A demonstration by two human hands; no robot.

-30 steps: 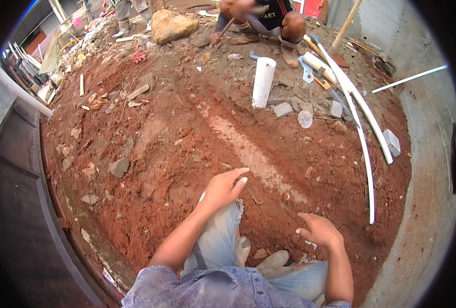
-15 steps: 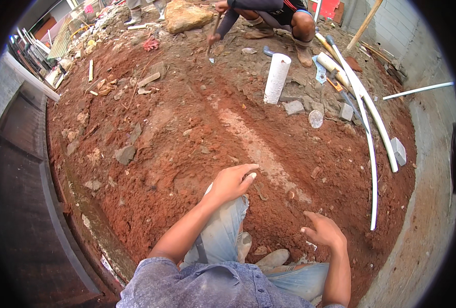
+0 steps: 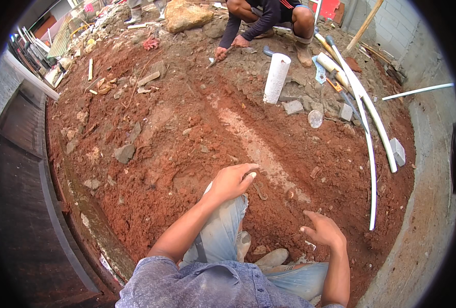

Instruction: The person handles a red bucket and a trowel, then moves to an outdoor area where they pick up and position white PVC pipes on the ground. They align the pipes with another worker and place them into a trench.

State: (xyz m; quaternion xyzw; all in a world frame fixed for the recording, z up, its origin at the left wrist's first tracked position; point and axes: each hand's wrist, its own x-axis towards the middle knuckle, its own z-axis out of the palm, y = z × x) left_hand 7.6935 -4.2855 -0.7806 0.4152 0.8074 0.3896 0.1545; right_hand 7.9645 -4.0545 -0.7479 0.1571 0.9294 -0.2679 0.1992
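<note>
My left hand (image 3: 234, 180) rests over my bent left knee, with fingers stretched forward and the thumb apart. Nothing is in it. My right hand (image 3: 324, 228) hangs loosely above my other leg, thumb and fingers apart, also holding nothing. Between and ahead of my hands, a shallow trench (image 3: 258, 149) with a pale, hard-looking bottom runs through the red soil (image 3: 166, 138). At its far end a co-worker (image 3: 264, 20) squats, gripping a thin-handled digging tool (image 3: 222, 56) with both hands, low over the ground; its full shape is hidden.
A thick white pipe (image 3: 277, 78) stands upright right of the trench. Long white pipes (image 3: 367, 118), a handsaw (image 3: 339, 88) and grey blocks (image 3: 398, 151) lie farther right. A concrete wall (image 3: 428, 169) bounds the right, a dark panel (image 3: 33, 205) the left. A boulder (image 3: 188, 15) sits behind.
The co-worker has leaned forward and brought both hands lower, tilting the tool from near upright to a low slant. My hands have stayed in place.
</note>
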